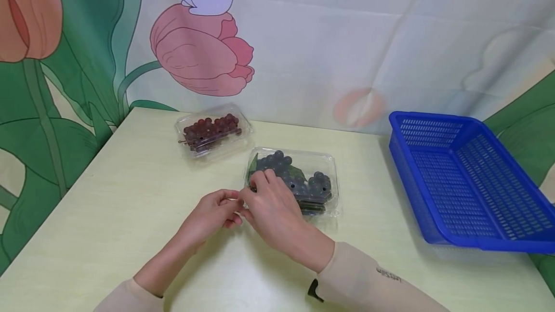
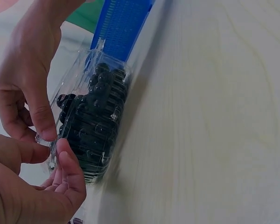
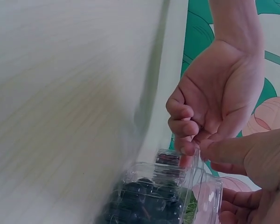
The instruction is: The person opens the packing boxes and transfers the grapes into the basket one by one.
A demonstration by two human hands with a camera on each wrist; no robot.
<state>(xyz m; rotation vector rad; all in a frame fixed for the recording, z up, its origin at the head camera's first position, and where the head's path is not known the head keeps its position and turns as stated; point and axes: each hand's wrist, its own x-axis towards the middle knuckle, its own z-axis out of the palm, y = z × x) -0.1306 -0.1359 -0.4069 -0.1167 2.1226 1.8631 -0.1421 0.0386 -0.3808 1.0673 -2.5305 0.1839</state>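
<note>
A clear plastic clamshell box (image 1: 313, 195) of dark grapes (image 1: 278, 160) with green leaves sits on the table, lid lying over the fruit. At its near left corner my left hand (image 1: 212, 213) pinches the rim between thumb and fingertips, plainest in the left wrist view. My right hand (image 1: 277, 211) comes over the box's front from the right, its thumb and fingers holding the lid edge right beside the left fingertips. In the right wrist view the box (image 3: 147, 200) shows its side and lid edge, with both thumbs meeting there. Part of the front edge is hidden behind the right hand.
A second clear box (image 1: 244, 129) with red grapes (image 1: 210, 131) stands behind and to the left, near the table's back edge. On the right is a blue plastic basket (image 1: 409, 182). A curtain (image 1: 303, 61) printed with flowers hangs behind the table (image 1: 108, 196).
</note>
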